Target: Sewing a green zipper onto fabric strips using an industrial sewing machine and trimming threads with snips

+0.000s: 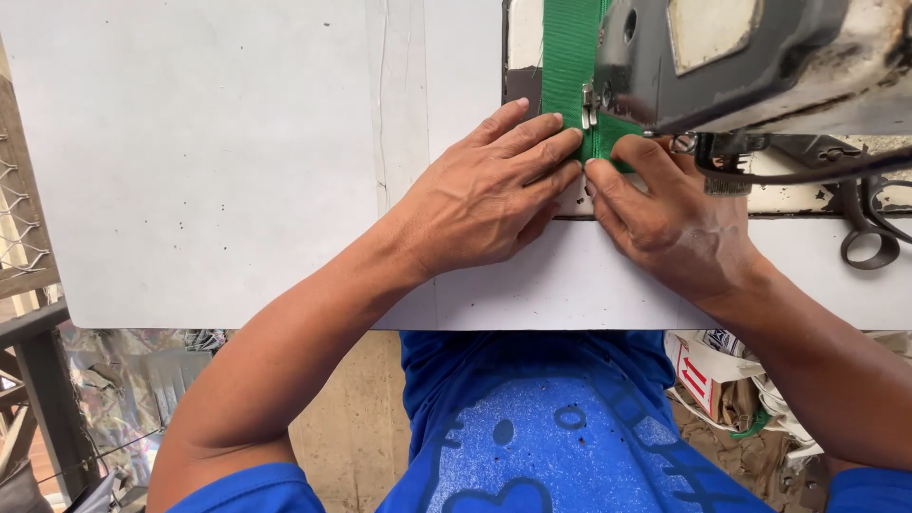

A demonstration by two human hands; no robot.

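Head view, looking down on a white table [209, 171] with a sewing machine [760, 57] at the far right

Green strip of cloth [570, 57] runs from the far edge toward the person, passing under the machine's head; its near end lies flat on the machine bed, just under the fingertips of both hands

Left hand [484, 195]: palm down, fingers stretched out and close together, tips pressing flat on the left side of the green strip. Hand open, nothing clasped, only pressing

Right hand [665, 214]: palm down, fingers extended, tips on the right side of the strip, partly tucked under the machine's head. Also flat and pressing, no grasp around anything

The two hands sit just beside each other, fingertips nearly touching at the middle of the strip

Small metal foot [588, 104] stands on the strip just beyond the left fingertips

Black scissors [869, 233] lie on the table at the right, apart from the right hand

Near edge: blue shirt [551, 427] of the person; crumpled paper and scraps [731, 389] on the floor below right
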